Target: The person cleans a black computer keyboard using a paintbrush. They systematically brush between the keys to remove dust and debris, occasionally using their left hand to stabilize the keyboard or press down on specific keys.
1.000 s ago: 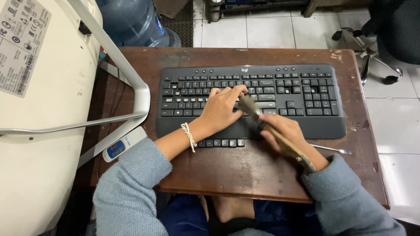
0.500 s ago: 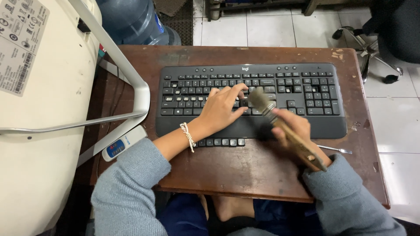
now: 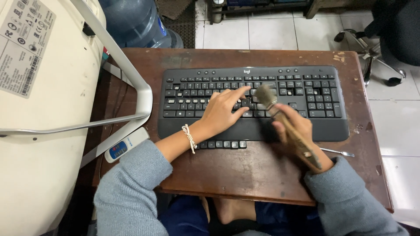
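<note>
A black keyboard [image 3: 306,83] lies across a small brown wooden table [image 3: 245,175]. My left hand [image 3: 221,112] rests flat on its middle keys, fingers spread, index finger stretched to the right. My right hand [image 3: 292,127] grips a wooden-handled brush [image 3: 302,146]; its bristle head [image 3: 264,94] sits on the keys just right of my left fingertips. A row of loose black keycaps [image 3: 221,144] lies on the table below the keyboard's palm rest.
A thin metal tool [image 3: 337,152] lies on the table right of my right wrist. A large white appliance [image 3: 39,109] with a metal bar stands at left, a small white remote [image 3: 124,145] beside it. Blue water jug [image 3: 131,22] behind; office chair base [image 3: 376,57] at right.
My right hand has swept the brush upward and to the right over the keys, so the bristle head now sits higher on the keyboard. My left hand has stayed in place.
</note>
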